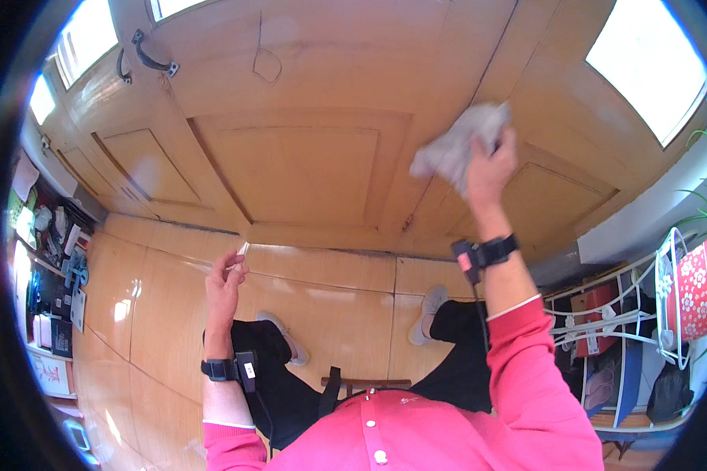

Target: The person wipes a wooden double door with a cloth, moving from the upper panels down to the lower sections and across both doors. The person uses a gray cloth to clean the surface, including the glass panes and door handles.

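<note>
A crumpled pale grey cloth (pixel 456 144) is in my right hand (pixel 492 168), pressed on or held very close to the wooden door panelling (pixel 306 171), right of the large middle panel. The cloth and fingers are slightly blurred. My left hand (pixel 227 279) is raised over the tiled floor at the lower left, its fingers bent and the thumb near the fingertips. A small whitish bit shows at those fingertips; whether they pinch something or it is a glint behind them, I cannot tell. Both wrists wear black straps with small devices.
Dark metal handles (pixel 153 56) are on the door at the upper left. A cluttered shelf (pixel 41 265) lines the left side. At right stand a white metal rack (pixel 607 329) with shoes and boxes, and a red flowered pot (pixel 695 291). A wooden stool edge (pixel 377 384) shows below me.
</note>
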### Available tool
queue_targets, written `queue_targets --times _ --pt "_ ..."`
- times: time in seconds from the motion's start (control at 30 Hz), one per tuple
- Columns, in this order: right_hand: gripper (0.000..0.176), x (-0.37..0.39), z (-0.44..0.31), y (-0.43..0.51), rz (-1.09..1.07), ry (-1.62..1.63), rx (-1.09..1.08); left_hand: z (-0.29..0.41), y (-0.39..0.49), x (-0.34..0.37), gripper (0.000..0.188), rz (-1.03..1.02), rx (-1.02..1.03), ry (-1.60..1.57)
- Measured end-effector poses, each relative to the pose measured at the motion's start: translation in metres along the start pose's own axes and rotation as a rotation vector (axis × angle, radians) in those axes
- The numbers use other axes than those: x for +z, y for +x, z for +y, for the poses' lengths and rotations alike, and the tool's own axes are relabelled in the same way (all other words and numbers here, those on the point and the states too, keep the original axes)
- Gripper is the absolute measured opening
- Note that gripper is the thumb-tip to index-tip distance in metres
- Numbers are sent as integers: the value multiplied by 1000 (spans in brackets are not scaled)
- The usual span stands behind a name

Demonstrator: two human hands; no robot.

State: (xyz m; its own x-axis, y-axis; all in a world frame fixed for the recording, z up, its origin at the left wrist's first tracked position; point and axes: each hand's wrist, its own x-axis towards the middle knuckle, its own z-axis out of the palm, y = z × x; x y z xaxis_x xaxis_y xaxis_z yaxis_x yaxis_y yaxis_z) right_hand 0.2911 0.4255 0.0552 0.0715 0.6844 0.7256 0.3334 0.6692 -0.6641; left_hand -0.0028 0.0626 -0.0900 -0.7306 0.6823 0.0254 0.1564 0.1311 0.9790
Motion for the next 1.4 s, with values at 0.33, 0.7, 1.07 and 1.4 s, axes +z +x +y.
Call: queue_targets --times 0.33,0.7,1.07,1.4 --pt "51 -48 -8 60 191 -213 -613 -4 -2 -4 35 8 -23 -10" --pt "43 18 142 -77 185 -68 -25 1 -4 -2 39 -9 -67 79" --pt "37 67 233 -187 468 229 525 20 -8 8 38 -1 -114 112" --pt "33 121 269 -261 754 571 1144 32 -8 12 37 -8 -169 158"
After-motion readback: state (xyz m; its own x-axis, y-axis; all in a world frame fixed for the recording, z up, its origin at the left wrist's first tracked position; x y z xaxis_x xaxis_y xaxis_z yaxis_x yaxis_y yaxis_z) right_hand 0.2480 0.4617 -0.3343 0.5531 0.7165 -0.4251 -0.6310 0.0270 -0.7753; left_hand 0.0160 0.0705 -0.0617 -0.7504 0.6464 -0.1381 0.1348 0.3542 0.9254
